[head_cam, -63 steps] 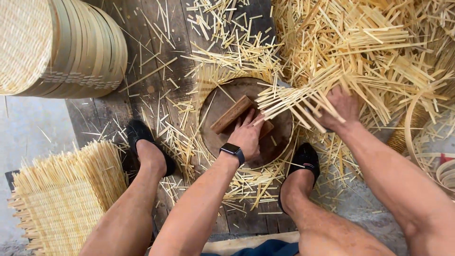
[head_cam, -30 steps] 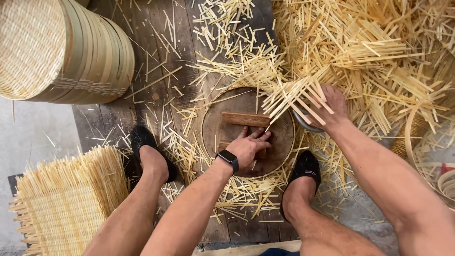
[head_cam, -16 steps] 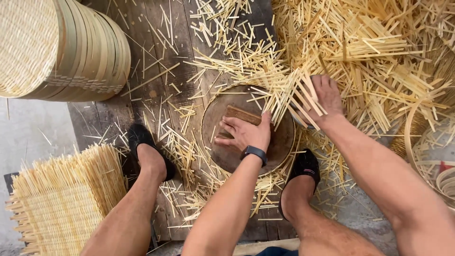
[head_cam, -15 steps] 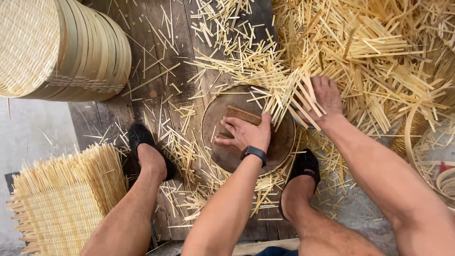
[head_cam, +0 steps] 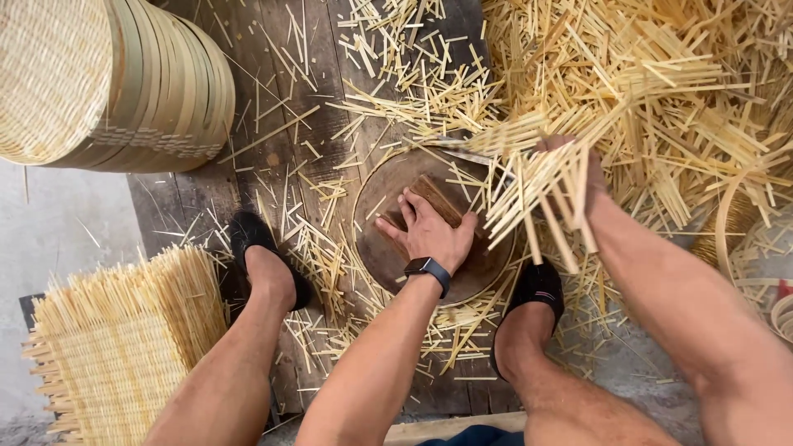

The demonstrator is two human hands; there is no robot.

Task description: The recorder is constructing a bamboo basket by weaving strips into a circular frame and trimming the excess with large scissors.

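A round wooden chopping block (head_cam: 388,256) lies on dark planks between my feet. On it sits a brown wooden block (head_cam: 438,194). My left hand (head_cam: 429,233), with a black watch on the wrist, lies over that block, fingers and thumb closed around its near end. My right hand (head_cam: 582,169) grips a fanned bundle of pale bamboo strips (head_cam: 537,194), held just above the chopping block's right edge. A thin grey blade-like piece (head_cam: 462,152) shows at the block's far rim, partly under strips.
A stack of round woven trays (head_cam: 107,83) stands at the top left. A woven strip mat (head_cam: 116,347) lies at the bottom left. A deep heap of loose bamboo strips (head_cam: 661,83) fills the right, with bamboo hoops (head_cam: 727,223) at its edge. My black shoes (head_cam: 252,239) (head_cam: 537,289) flank the block.
My left hand let go of the wooden block, drew back, then reached forward and closed on it again. My right hand kept the strip bundle, shifting it a little over the block's right side.
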